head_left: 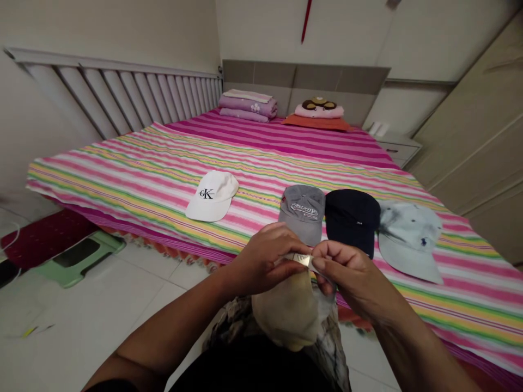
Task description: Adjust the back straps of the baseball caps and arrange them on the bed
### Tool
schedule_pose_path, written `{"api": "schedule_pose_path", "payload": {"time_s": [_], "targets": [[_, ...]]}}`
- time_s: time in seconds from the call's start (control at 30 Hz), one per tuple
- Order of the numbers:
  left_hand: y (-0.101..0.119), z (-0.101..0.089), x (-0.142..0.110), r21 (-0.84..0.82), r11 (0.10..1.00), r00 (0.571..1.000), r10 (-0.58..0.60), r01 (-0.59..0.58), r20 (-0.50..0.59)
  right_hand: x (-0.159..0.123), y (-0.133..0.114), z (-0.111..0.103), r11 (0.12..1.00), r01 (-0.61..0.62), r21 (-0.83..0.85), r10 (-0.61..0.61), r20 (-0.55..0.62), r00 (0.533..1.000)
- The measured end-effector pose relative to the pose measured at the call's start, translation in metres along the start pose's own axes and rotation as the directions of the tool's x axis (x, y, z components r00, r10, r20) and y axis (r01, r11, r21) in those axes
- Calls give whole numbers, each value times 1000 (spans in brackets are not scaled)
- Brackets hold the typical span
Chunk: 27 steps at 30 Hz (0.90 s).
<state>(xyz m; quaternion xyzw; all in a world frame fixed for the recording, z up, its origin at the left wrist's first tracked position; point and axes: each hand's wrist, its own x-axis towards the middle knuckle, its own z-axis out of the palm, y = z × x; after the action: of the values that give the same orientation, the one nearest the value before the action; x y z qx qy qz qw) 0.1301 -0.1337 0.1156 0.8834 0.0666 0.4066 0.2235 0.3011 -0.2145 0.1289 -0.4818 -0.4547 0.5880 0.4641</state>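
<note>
A cream-coloured cap hangs below my hands, in front of my lap, with its crown downward. My left hand pinches its back strap beside a shiny metal buckle. From the other side, my right hand grips the strap end between thumb and fingers, close to the buckle. Just beyond my hands, a grey cap with lettering lies on the bed. Beside it are a black cap and a pale blue cap. A white cap with black letters lies apart at the left.
A striped sheet covers the bed before me. Folded purple bedding and a pink pillow lie by the headboard. A green stool stands on the tiled floor at left; a bedside cabinet stands back right.
</note>
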Motion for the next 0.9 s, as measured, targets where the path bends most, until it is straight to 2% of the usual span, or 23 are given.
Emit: {"api": "schedule_pose_path", "payload": {"time_s": [0.13, 0.4, 0.57, 0.9], "targets": [[-2, -2, 0, -5, 1000, 1000, -4, 3, -29, -1, 1, -4, 997, -50, 56, 47, 54, 997], [1, 1, 0, 14, 1000, 999, 22, -22, 31, -2, 1, 1, 1000, 8, -20, -9, -6, 1000], [-1, 0, -3, 5, 1000, 1000, 17, -17, 0, -2, 5, -2, 997, -33, 71, 30, 42, 999], [1, 4, -1, -32, 999, 1000, 17, -16, 24, -1, 2, -3, 991, 5, -136, -7, -13, 1000]]}}
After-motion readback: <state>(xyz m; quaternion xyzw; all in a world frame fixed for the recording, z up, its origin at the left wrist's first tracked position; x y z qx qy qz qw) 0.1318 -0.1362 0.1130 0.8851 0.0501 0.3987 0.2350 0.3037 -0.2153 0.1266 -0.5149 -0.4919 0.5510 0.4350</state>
